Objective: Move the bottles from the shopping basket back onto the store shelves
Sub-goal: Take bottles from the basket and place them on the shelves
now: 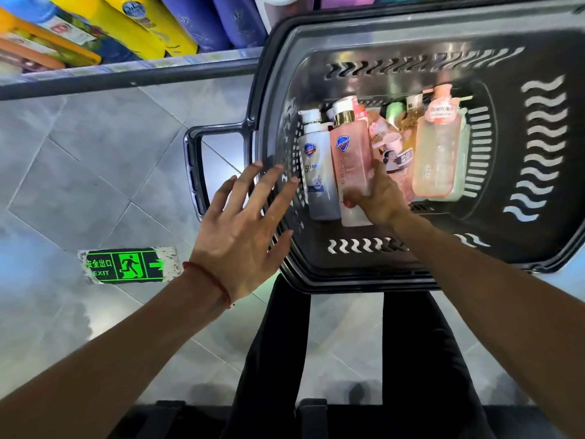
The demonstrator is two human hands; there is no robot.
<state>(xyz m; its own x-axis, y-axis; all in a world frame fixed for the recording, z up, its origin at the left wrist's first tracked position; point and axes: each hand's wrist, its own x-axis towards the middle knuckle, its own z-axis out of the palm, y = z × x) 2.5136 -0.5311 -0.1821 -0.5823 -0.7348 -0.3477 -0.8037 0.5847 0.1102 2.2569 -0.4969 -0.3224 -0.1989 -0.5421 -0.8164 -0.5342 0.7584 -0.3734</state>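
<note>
Evidently early in the job: the right hand (pixel 378 198) clamps its fingers on a pink bottle (pixel 349 156) at the left end of the basket (pixel 395 58); the left hand (pixel 240 229) hovers over that rim, fingers spread. Several more bottles (pixel 438 160) lie inside, awaiting the shelf (pixel 126 72).

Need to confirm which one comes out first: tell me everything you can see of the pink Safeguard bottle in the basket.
The pink Safeguard bottle looks like translucent plastic, with a gold collar, white cap and blue shield logo. It sits in the basket beside the white Safeguard bottle, cap away from the person. The right hand grips its lower end.
</note>
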